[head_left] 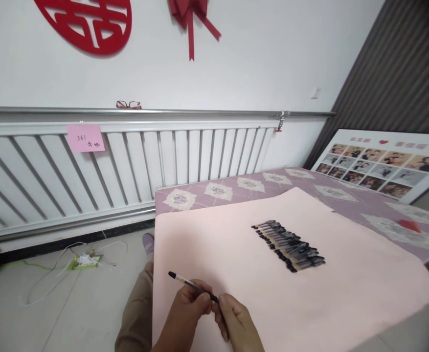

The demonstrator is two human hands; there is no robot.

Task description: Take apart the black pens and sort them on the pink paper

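My left hand (188, 305) and my right hand (236, 320) meet at the near edge of a pink sheet (346, 293) and both pinch one slim pen (190, 282). The pen's black-capped end sticks out up and to the left of my left fingers. Its other end sits between my right fingertips. Farther out on the sheet lies a tidy row of several dark pens (289, 244), side by side, apart from both hands.
The sheet covers a table with a mauve patterned cloth (236, 188). A photo board (379, 164) leans at the far right. A white radiator (126, 161) with a pink note (85, 138) and glasses (128, 104) runs along the wall. A power strip (85, 260) and cables lie on the floor.
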